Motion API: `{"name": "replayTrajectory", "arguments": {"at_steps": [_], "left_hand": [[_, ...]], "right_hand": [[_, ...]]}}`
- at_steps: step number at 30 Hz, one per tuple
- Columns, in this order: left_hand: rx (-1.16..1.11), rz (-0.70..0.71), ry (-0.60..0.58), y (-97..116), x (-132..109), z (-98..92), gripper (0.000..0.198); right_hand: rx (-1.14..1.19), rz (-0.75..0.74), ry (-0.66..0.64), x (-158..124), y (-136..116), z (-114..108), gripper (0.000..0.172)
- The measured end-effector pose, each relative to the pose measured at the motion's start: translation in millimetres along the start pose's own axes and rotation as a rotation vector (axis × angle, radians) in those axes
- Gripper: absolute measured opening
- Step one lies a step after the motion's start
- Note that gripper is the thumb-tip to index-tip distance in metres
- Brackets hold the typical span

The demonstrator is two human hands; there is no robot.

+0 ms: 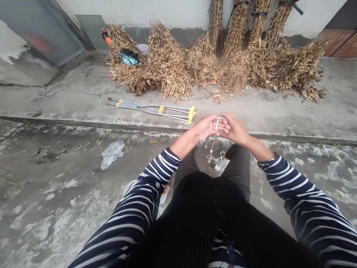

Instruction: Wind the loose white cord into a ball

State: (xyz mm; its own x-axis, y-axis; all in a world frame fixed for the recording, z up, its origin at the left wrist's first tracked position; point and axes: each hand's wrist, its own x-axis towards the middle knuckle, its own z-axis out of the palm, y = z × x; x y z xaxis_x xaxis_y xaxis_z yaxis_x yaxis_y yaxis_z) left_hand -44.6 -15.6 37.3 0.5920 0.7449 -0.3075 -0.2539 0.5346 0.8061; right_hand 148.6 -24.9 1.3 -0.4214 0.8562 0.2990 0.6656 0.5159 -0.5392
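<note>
My left hand [208,127] and my right hand [235,128] meet above my knees, fingers curled round a thin white cord [216,123]. The cord hangs down from the hands in a twisted strand to a loop and a small metal piece [216,163] between my legs. Both sleeves are dark with white stripes. I sit on the concrete ground in black trousers. How the cord runs inside the fingers is hidden.
A pair of metal crutches with yellow pads [156,108] lies on the raised concrete step ahead. Bundles of dry brown leafy stalks [212,67] are heaped against the wall. A crumpled clear plastic bag [111,153] lies on the ground to my left.
</note>
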Motion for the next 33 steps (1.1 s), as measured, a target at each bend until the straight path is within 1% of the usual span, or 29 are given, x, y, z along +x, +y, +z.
{"name": "replayTrajectory", "arguments": {"at_steps": [3, 6, 9, 13, 16, 21, 23, 25, 27, 30, 33], "left_hand": [[-0.022, -0.005, -0.022, -5.4, 0.1, -0.4, 0.038], [-0.022, -0.018, -0.064, -10.9, -0.6, -4.9, 0.039], [0.010, -0.034, -0.108, -14.1, -1.7, -14.3, 0.037], [0.100, -0.042, -0.172, -11.1, -0.8, -22.2, 0.036], [0.146, -0.028, -0.219, -2.8, -1.2, -17.4, 0.035], [0.177, 0.018, -0.304, 11.1, -12.8, -6.3, 0.038], [0.197, 0.017, -0.337, 12.1, -16.9, -6.5, 0.038], [0.218, 0.015, -0.335, 11.4, -17.4, -10.0, 0.036], [0.251, 0.022, -0.287, 11.1, -14.1, -16.3, 0.036], [0.386, 0.014, -0.225, 13.0, -5.3, -28.3, 0.036], [0.600, -0.073, -0.276, 15.2, 4.5, -38.3, 0.034]], "right_hand": [[0.132, 0.125, 0.009, -8.8, -4.3, 13.0, 0.071], [0.112, 0.131, 0.013, -13.5, -4.9, 14.7, 0.070], [-0.018, 0.070, -0.022, -9.3, -1.5, -3.2, 0.066], [-0.148, 0.029, -0.175, 3.7, -2.9, -38.9, 0.073], [-0.175, -0.003, -0.214, 13.0, -8.2, -56.9, 0.075], [-0.005, 0.045, -0.279, 24.6, -7.2, -76.6, 0.075], [-0.058, 0.028, -0.274, 26.7, -8.3, -82.7, 0.073], [-0.195, -0.005, -0.268, 26.8, -14.6, -85.8, 0.071], [-0.280, -0.035, -0.312, 24.8, -24.4, -85.0, 0.070], [-0.234, -0.035, -0.437, 19.9, -34.2, -79.0, 0.067], [-0.093, 0.016, -0.557, 14.7, -29.6, -72.3, 0.066]]}}
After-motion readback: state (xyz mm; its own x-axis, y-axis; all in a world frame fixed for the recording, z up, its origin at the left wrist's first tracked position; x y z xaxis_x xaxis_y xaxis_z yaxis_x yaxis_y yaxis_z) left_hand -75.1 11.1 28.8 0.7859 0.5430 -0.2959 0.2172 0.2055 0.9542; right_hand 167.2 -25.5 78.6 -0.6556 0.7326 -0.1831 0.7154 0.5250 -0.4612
